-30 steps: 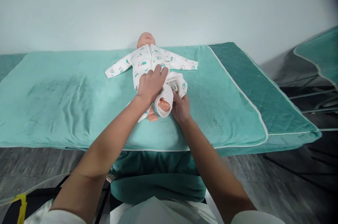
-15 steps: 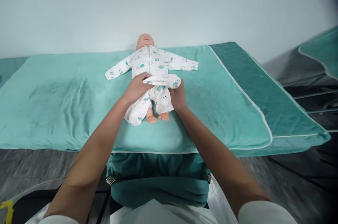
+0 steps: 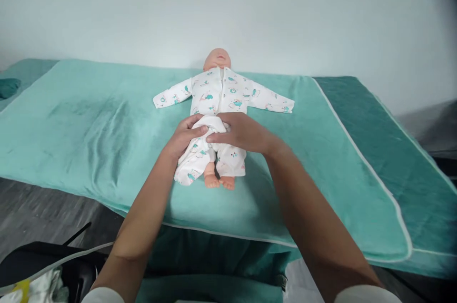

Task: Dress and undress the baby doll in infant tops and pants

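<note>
A baby doll [image 3: 217,59] lies on its back, dressed in a white printed shirt [image 3: 209,93] and matching trousers [image 3: 194,166]. Both sleeves spread outward, and two bare feet [image 3: 211,179] show below the trousers. At the doll's waist, my left hand [image 3: 184,135] grips the trousers' left side, thumb on top. My right hand [image 3: 243,131] reaches across from the other side, thumb and fingers closed on the bunched white cloth at the waist. The two thumbs nearly meet. The right hand hides part of the waist, and whether any shirt hem is in the folds I cannot tell.
A light green blanket [image 3: 71,151] with a white edge covers a darker green padded bed [image 3: 342,103] against a pale wall [image 3: 250,13]. At the lower left stand a black chair-like object [image 3: 39,255] and a pale cable [image 3: 74,255].
My right hand has moved from the trousers' right side onto the front of the waist, nearer my left hand. The raised cloth fold is now gathered lower. The camera view has shifted.
</note>
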A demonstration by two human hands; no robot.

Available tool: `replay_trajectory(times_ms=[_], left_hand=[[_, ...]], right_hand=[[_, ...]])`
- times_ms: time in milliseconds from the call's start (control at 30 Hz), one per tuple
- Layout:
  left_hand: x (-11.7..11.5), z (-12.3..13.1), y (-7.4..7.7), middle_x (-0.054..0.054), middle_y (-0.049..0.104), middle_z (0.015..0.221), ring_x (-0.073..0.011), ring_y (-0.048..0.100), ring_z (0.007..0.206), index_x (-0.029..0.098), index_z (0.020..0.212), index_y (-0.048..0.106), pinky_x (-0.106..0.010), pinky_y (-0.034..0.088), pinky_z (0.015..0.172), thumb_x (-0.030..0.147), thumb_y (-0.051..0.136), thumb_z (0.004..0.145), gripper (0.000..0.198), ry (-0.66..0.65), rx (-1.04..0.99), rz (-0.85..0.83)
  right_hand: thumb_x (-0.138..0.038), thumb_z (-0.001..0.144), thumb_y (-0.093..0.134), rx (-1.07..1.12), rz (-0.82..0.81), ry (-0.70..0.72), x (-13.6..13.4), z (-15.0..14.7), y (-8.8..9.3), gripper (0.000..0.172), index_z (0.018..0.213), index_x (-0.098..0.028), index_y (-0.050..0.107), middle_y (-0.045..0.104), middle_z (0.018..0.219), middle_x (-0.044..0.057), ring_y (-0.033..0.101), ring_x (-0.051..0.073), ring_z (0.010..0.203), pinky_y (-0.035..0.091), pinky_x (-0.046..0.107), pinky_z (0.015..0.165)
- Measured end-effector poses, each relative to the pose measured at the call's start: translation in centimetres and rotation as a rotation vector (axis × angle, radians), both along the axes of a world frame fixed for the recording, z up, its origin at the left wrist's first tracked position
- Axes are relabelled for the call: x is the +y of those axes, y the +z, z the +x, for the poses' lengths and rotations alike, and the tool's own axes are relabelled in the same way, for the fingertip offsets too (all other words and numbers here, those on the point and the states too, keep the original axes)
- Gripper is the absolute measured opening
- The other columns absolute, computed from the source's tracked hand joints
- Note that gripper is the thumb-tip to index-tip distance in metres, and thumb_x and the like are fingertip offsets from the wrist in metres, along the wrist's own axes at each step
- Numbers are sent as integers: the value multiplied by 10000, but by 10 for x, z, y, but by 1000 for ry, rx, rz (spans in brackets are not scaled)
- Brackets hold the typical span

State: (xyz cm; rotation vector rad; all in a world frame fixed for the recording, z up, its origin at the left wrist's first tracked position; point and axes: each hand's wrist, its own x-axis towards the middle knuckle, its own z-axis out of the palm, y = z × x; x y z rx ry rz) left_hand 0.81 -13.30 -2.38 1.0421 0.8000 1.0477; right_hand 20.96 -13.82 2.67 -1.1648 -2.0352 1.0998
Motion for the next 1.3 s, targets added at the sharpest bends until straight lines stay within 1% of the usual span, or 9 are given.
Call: replay_trajectory(times_ms=[167, 267, 367, 567, 700, 867, 967, 1133, 1300], left_hand=[[2, -2, -8, 21, 657, 727, -130, 616, 657, 191, 830, 655, -250, 505, 651, 629, 893, 588, 554, 78, 5, -6], [4, -4, -12, -10, 699, 758, -150, 643, 678, 184, 870, 703, -273, 525, 678, 636, 843, 676, 512, 36, -42, -12], [6, -5, -15, -24, 706, 742, -155, 637, 652, 166, 849, 725, -275, 514, 649, 650, 840, 680, 525, 11, -78, -29], [7, -11, -18, -20, 737, 809, -127, 648, 670, 154, 942, 767, -223, 488, 632, 496, 932, 645, 482, -117, -98, 17], [6, -16, -25, -48, 762, 838, -162, 669, 674, 139, 948, 776, -253, 495, 628, 482, 964, 587, 531, -242, -40, 5], [4, -10, -28, -47, 763, 856, -219, 722, 783, 173, 971, 752, -305, 545, 725, 483, 964, 580, 542, -58, -196, -36], [2, -4, -24, -10, 710, 736, -185, 690, 684, 181, 918, 719, -287, 538, 662, 490, 964, 580, 520, 20, -267, -45], [-3, -1, -15, 35, 635, 649, -108, 565, 495, 200, 851, 643, -233, 448, 488, 518, 922, 656, 466, 70, -242, -43], [-5, 0, -13, 50, 598, 640, -96, 534, 476, 218, 854, 609, -226, 426, 470, 510, 896, 705, 436, 70, -249, -34]], right_hand=[[-443, 723, 834, 95, -186, 6, 15, -22, -15, 280, 735, -180, 737, 669, 690, -15, 606, 162, 676, 423, 271, 607], [-371, 712, 855, 349, -237, -6, 15, -15, -30, 229, 790, -183, 751, 718, 758, -7, 643, 159, 695, 472, 262, 622], [-401, 741, 856, 570, -306, 74, 15, -8, -36, 248, 803, -186, 751, 747, 776, 22, 659, 163, 667, 510, 267, 601], [-507, 801, 822, 733, -356, 85, 16, -7, -41, 336, 801, -190, 711, 700, 725, 17, 629, 151, 620, 507, 259, 568], [-562, 826, 790, 703, -354, 85, 14, -8, -44, 395, 765, -197, 651, 650, 720, 11, 575, 139, 622, 467, 246, 550], [-586, 840, 772, 619, -320, 93, 14, -6, -45, 412, 840, -199, 631, 594, 726, -13, 519, 120, 628, 426, 235, 558], [-579, 757, 847, 509, -290, 162, 14, -4, -41, 496, 1010, -195, 661, 625, 797, -14, 558, 133, 684, 455, 247, 606], [-446, 565, 982, 253, -203, 218, 9, -9, -29, 849, 1292, -215, 609, 700, 1012, 23, 655, 231, 926, 548, 333, 785], [-377, 608, 944, 109, -109, 91, 1, -20, -20, 813, 1320, -208, 588, 703, 1093, 48, 659, 265, 979, 546, 411, 889]])
